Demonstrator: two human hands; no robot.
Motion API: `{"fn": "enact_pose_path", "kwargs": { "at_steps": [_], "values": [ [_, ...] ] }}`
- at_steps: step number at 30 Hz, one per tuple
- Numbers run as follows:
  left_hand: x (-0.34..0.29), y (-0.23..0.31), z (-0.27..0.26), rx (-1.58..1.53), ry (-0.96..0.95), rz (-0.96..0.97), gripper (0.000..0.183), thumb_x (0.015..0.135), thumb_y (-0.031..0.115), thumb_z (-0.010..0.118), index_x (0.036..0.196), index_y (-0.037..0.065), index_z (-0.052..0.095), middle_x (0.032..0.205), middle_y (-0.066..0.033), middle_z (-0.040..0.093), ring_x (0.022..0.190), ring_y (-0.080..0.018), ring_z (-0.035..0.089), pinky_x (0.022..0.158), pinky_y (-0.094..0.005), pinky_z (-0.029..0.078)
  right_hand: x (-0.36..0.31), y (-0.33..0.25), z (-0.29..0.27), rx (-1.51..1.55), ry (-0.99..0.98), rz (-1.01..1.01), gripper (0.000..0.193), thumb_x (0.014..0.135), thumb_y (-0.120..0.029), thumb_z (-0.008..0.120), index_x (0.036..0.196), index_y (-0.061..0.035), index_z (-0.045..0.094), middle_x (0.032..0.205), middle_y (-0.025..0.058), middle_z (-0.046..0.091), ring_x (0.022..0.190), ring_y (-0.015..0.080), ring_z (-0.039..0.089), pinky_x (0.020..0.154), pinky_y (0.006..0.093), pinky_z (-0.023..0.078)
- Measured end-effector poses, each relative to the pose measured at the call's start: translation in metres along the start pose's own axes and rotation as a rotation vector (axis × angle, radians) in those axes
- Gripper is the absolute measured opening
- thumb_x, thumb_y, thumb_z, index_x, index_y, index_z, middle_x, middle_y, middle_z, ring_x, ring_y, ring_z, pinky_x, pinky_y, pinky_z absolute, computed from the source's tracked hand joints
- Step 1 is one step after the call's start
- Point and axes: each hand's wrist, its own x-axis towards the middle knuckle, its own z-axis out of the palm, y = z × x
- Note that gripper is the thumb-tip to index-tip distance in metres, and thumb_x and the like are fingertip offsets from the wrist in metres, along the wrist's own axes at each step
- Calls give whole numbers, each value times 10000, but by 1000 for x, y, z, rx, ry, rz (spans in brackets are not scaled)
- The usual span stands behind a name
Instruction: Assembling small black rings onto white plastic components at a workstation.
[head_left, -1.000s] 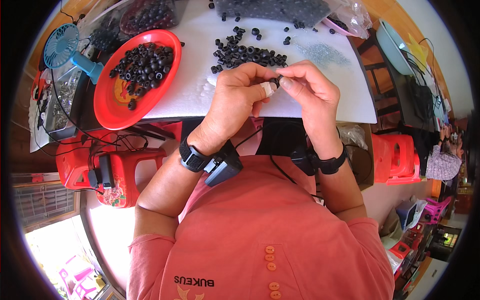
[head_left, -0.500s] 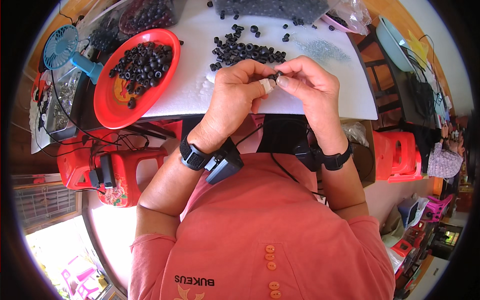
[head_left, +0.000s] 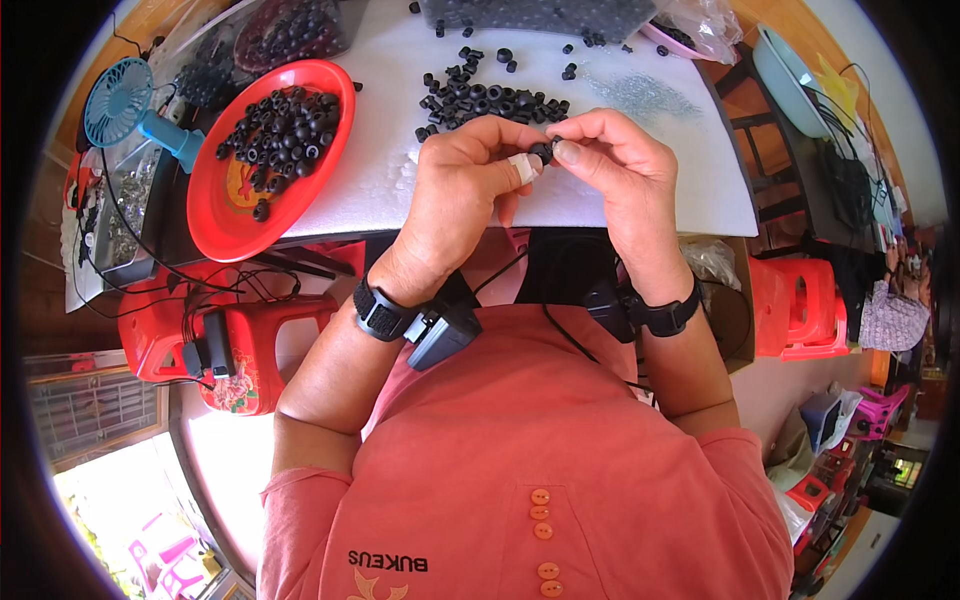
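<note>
- Head view, upper middle of the frame: your hands meet over the white surface [head_left: 705, 190], with a small black piece [head_left: 543, 151] between their fingertips; whether it is one piece or two pressed together, I cannot tell;
- your left hand [head_left: 455, 180] is nearly closed, thumb and index finger pinching the piece's left part; a white wrap [head_left: 521, 168] circles the thumb near its tip; the lower fingers curl beneath, and whether they hold anything more is hidden;
- your right hand [head_left: 632, 165] comes in from the right, thumb and index fingertips brought together on the piece's right end; its other fingers are mostly out of sight;
- the relation that counts: the piece lies directly between the two pinches, touching both, so neither hand is nearer; its visible dark shape slants slightly up toward the right of the frame, though the fingers cover too much to be sure of its long axis;
- just above your hands, a loose pile of black pieces [head_left: 490, 98] lies on the surface; a scatter of tiny pale bits [head_left: 645, 95] spreads to its right;
- in the upper left, a red plate [head_left: 225, 238] bears more black pieces, well apart from your hands, the left one nearer; a blue fan [head_left: 115, 100] stands beyond its left rim.
</note>
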Motion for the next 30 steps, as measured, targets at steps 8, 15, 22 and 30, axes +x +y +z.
{"fn": "enact_pose_path", "kwargs": {
  "at_steps": [8, 15, 22, 30],
  "values": [
    [-2, 1, 1, 18, 36, 22, 122, 890, 2, 643, 1005, -34, 660, 737, -33, 624, 536, -55, 514, 452, -202, 395, 2, -4, 6, -154, -12, -90, 82, 889, 5, 666, 969, 5, 680, 888, 14, 678, 818, 70, 605, 739, 224, 494],
    [-3, -3, 0, 43, 20, 41, 156, 914, 4, 635, 1062, -42, 650, 853, -86, 676, 558, -79, 524, 474, -206, 385, 2, -5, 7, -90, 5, -12, 100, 889, 3, 670, 988, 9, 679, 888, 18, 674, 804, 78, 611, 744, 222, 496],
    [-2, 2, 1, 1, 36, 6, 174, 916, 28, 642, 1077, -36, 655, 849, -80, 669, 575, -74, 533, 471, -199, 384, 0, -5, 9, 68, 53, 32, 96, 900, -25, 672, 985, 20, 670, 896, 29, 667, 820, 79, 601, 761, 220, 493],
    [-1, 0, -1, -15, 26, -11, 170, 924, 23, 634, 1077, -49, 651, 862, -81, 667, 664, -86, 578, 481, -203, 419, -1, 0, 14, -26, 69, -15, 103, 907, -31, 672, 990, 28, 653, 908, 29, 671, 840, 81, 607, 784, 233, 500]
  ]
}}
